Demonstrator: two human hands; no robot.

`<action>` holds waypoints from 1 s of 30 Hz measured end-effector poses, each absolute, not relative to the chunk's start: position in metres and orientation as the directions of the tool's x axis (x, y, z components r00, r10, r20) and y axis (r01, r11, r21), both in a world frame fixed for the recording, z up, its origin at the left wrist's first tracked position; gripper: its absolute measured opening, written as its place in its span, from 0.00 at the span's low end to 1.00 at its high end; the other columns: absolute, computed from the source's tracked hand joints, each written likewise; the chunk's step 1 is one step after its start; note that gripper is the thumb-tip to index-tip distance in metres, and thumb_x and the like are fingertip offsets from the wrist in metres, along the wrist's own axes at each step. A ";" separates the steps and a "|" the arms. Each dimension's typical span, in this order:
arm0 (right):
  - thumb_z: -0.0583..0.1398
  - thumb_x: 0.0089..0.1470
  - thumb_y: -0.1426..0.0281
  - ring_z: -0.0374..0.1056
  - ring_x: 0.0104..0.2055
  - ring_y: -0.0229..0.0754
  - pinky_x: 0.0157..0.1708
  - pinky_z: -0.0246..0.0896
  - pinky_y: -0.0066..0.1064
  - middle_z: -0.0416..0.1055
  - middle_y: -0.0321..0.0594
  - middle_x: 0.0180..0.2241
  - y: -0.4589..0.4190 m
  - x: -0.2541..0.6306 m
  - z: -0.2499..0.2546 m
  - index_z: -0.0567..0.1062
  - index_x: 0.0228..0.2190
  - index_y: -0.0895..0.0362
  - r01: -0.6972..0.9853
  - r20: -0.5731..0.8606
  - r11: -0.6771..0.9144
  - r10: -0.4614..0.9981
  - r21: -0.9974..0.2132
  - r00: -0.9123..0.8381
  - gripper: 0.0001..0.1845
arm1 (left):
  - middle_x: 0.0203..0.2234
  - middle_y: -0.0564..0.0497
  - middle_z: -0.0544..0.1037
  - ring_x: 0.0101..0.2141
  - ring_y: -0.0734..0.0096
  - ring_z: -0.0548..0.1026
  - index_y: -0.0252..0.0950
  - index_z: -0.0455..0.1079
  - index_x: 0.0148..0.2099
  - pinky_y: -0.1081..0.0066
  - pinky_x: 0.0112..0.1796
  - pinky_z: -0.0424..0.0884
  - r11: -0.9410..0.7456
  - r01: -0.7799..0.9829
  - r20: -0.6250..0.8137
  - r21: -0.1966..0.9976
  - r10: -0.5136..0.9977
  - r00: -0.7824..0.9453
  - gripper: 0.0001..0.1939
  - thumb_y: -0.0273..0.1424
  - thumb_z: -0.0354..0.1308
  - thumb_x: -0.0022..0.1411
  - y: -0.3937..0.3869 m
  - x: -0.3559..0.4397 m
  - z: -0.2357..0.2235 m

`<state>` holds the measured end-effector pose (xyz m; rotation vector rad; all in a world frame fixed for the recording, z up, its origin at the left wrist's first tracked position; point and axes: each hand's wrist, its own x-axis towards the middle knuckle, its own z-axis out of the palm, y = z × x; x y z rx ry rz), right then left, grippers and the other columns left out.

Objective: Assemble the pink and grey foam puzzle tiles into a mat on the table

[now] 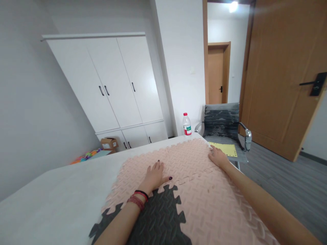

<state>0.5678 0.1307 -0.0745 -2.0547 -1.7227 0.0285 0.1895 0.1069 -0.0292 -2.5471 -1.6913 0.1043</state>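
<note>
My left hand [153, 175] lies flat on a pink foam puzzle mat [189, 154], with its fingers spread and the thumb pointing right. Just below it, a black foam tile [155, 214] with toothed edges sits against the pink tiles, partly covered by my left forearm. At the mat's right edge rests my right hand [218, 157], its fingers reaching forward along the border with nothing visible in them. The pink tiles are joined along a jagged seam between my hands. A yellow sheet with dark dots along its border [227, 149] shows just beyond my right hand.
The white table [63, 194] extends left of the mat. A bottle with a red cap [186, 125] stands at its far corner. Beyond are a grey chair [221, 119], a white cabinet [102, 81], a cardboard box [109, 143], colourful items [88, 154] and a wooden door [278, 75].
</note>
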 end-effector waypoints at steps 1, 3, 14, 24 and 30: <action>0.50 0.55 0.63 0.61 0.52 0.52 0.49 0.54 0.39 0.67 0.54 0.49 0.130 0.568 -0.074 0.56 0.59 0.63 0.928 0.269 -0.117 0.937 -0.353 0.221 0.32 | 0.64 0.33 0.49 0.63 0.48 0.48 0.31 0.49 0.65 0.46 0.59 0.47 -0.406 0.907 -0.008 -0.114 0.913 0.408 0.44 0.57 0.44 0.57 0.105 0.189 -0.027; 0.50 0.55 0.64 0.62 0.52 0.52 0.48 0.55 0.39 0.67 0.54 0.48 0.129 0.567 -0.073 0.56 0.59 0.63 0.928 0.269 -0.120 0.937 -0.354 0.224 0.32 | 0.65 0.37 0.48 0.64 0.53 0.47 0.34 0.48 0.66 0.50 0.60 0.43 -0.467 0.876 -0.023 -0.123 0.883 0.468 0.44 0.56 0.47 0.56 0.102 0.185 -0.022; 0.50 0.55 0.64 0.60 0.53 0.52 0.50 0.54 0.38 0.66 0.53 0.50 0.133 0.570 -0.075 0.57 0.58 0.63 0.936 0.295 -0.094 0.934 -0.338 0.200 0.31 | 0.65 0.41 0.49 0.64 0.54 0.49 0.38 0.46 0.67 0.48 0.59 0.48 -0.443 0.888 -0.085 -0.125 0.896 0.435 0.41 0.51 0.48 0.57 0.093 0.148 -0.033; 0.54 0.50 0.72 0.47 0.63 0.49 0.61 0.41 0.43 0.55 0.49 0.60 0.073 0.541 -0.044 0.62 0.56 0.60 0.947 0.351 0.110 0.936 -0.301 0.003 0.30 | 0.65 0.40 0.50 0.63 0.57 0.50 0.39 0.38 0.68 0.55 0.58 0.52 -0.396 0.912 -0.026 -0.107 0.918 0.395 0.44 0.51 0.49 0.57 0.085 0.146 -0.036; 0.49 0.58 0.62 0.59 0.57 0.46 0.58 0.53 0.42 0.65 0.38 0.54 -0.125 0.547 -0.022 0.71 0.49 0.47 0.757 0.280 0.304 0.946 -0.579 -0.165 0.20 | 0.63 0.35 0.54 0.61 0.51 0.54 0.34 0.43 0.67 0.50 0.56 0.54 -0.325 0.931 0.102 -0.165 0.934 0.343 0.40 0.50 0.47 0.60 0.073 0.151 -0.039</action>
